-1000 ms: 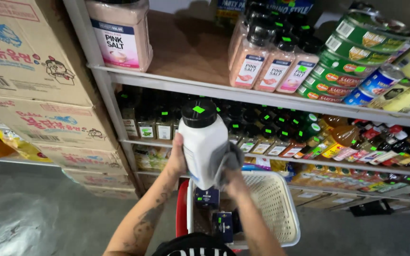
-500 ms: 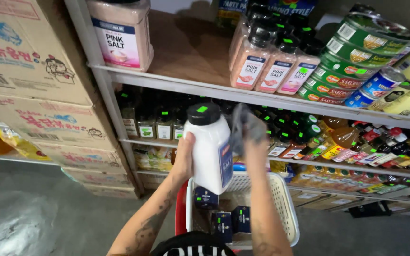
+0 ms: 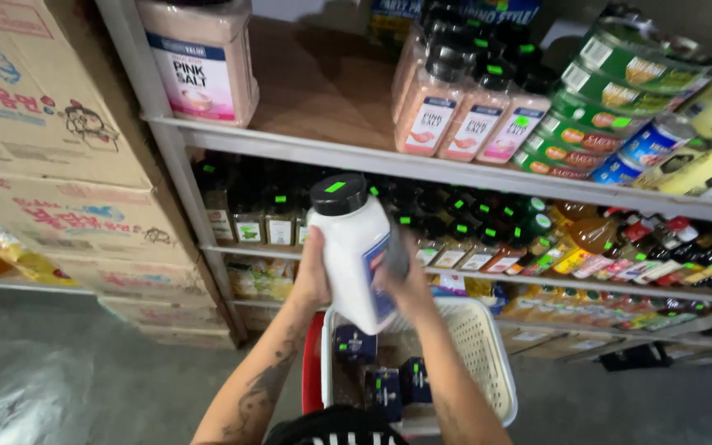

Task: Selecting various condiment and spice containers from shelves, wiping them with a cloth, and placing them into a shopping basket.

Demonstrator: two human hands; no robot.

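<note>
I have the tall white plastic jar with the black lid (image 3: 354,247) upright between both hands: left hand (image 3: 313,272) and right hand (image 3: 409,284) closed on its lower sides, above the white perforated basket (image 3: 488,354). It looks heavy, rigid and smooth; low on the body seems the safest hold.

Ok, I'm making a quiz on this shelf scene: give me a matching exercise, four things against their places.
Things:
1. white jar
2. big pink salt tub
3. white basket
4. cardboard boxes

Places:
A. top shelf, left end
B. stacked left of the shelves
C. between left hand and right hand
D. below the hands

Pairs: 1-C, 2-A, 3-D, 4-B
</note>
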